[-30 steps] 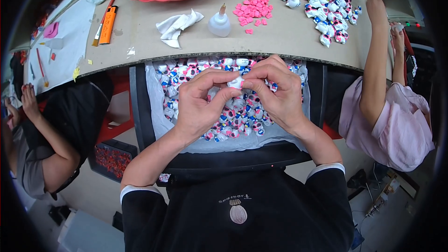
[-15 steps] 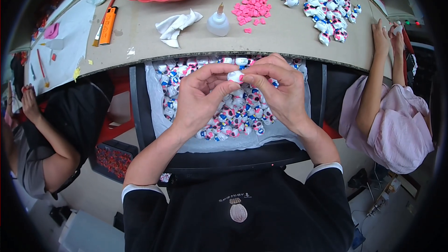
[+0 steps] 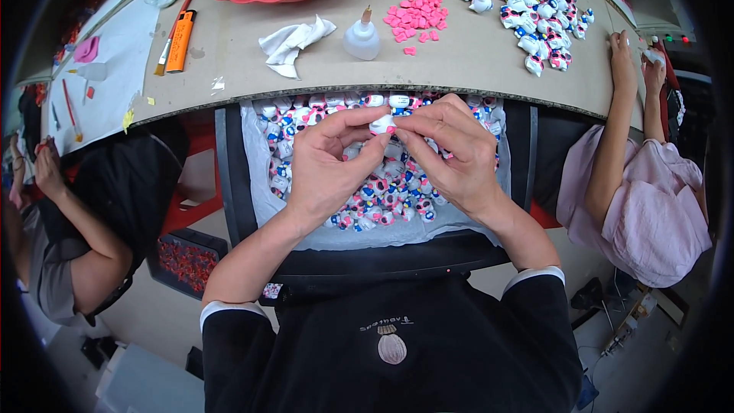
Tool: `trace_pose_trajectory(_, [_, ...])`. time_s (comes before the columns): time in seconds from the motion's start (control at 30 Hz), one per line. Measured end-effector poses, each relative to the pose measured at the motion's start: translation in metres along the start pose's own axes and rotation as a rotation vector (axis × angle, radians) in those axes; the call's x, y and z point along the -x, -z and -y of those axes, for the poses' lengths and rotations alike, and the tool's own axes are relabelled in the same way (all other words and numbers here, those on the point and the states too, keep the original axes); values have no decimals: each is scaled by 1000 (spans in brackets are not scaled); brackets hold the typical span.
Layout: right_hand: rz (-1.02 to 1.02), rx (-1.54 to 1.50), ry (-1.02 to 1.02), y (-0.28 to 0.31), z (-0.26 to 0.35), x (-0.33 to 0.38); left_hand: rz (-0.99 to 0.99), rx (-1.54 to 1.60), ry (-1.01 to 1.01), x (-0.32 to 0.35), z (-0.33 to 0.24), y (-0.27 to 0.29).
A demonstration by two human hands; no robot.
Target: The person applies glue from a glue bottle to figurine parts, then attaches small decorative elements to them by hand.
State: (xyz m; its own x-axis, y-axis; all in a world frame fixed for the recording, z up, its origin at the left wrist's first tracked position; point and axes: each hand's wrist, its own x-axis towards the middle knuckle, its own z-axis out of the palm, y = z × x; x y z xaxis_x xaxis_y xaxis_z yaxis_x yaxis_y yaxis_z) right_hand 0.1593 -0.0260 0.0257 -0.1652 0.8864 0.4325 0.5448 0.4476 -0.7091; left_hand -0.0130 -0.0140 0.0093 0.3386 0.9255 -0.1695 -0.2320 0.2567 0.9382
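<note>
Both hands meet above the tray (image 3: 237,183) of figurines: the left hand (image 3: 325,172) and right hand (image 3: 451,153) pinch one small white figurine (image 3: 381,123) between curled fingertips.

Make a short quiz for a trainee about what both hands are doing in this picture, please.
1. True or false: the left hand and the right hand pinch one small white figurine between their fingertips.
2. What lies directly under the hands? A) a red tray of pink pieces B) a lined bin full of small painted figurines C) a crumpled white tissue
3. Fill in: the glue bottle stands on the table between the crumpled white tissue and a heap of loose ____ pieces.

Key: 1 true; 2 B; 3 pink.
</note>
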Motion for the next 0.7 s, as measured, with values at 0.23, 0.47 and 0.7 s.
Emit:
trace_pose_trajectory(0.23, [10,-20,-10,-1,1,2,-2,-60,-49,-2,-3,1])
trace_pose_trajectory(0.47, [28,-3,-104,9,-11,-18,37,-125,165,-7,-9,15])
trace_pose_trajectory(0.7, [-61,91,-50,-23,-19,-66,159,-839,-321,-9,-13,23])
